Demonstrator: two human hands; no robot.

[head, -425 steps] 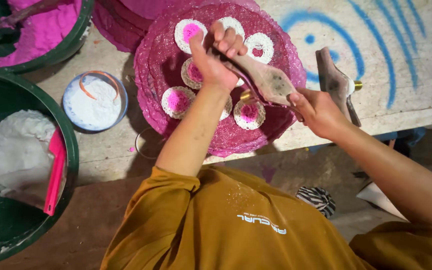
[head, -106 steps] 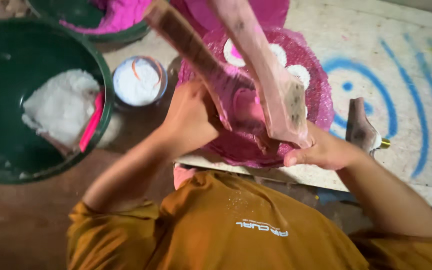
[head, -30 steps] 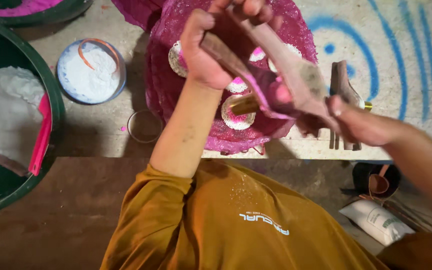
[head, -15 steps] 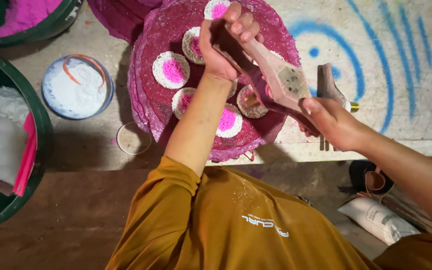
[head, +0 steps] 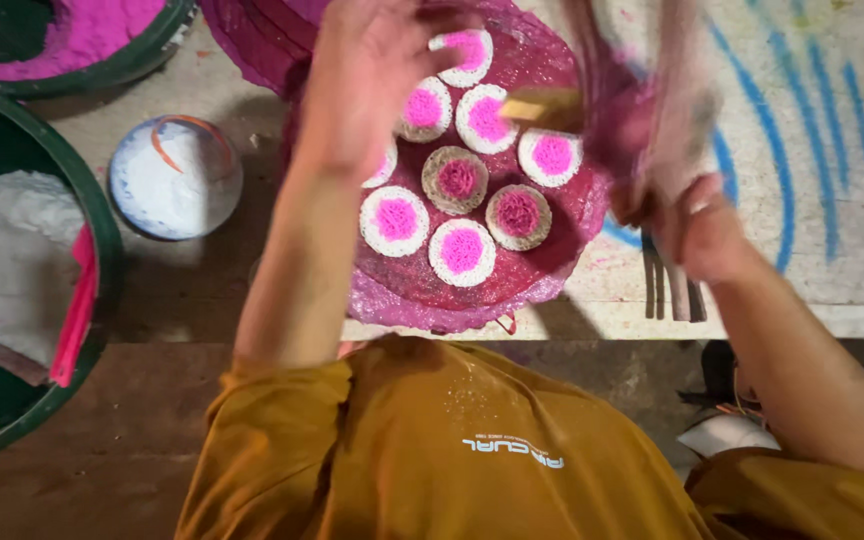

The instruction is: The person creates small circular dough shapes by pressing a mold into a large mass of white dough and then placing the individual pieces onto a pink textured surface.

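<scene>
Left hand (head: 367,85): fingers spread, empty, above round pink woven tray (head: 472,290) | Right hand (head: 697,225): gripping blurred pink-dusted wooden mould (head: 667,120), right of tray; likely stiff, light, powder-slippery; hold by handle

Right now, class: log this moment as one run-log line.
left hand: raised over round pink tray | right hand: holds blurred wooden mould | cakes: on tray

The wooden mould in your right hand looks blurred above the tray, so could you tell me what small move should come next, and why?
Probably steady the wooden mould and bring it down over the bare patch at the round pink tray's near right edge. The round cakes fill the middle; the right hand grips the mould, and the left hand hovers open.
</scene>
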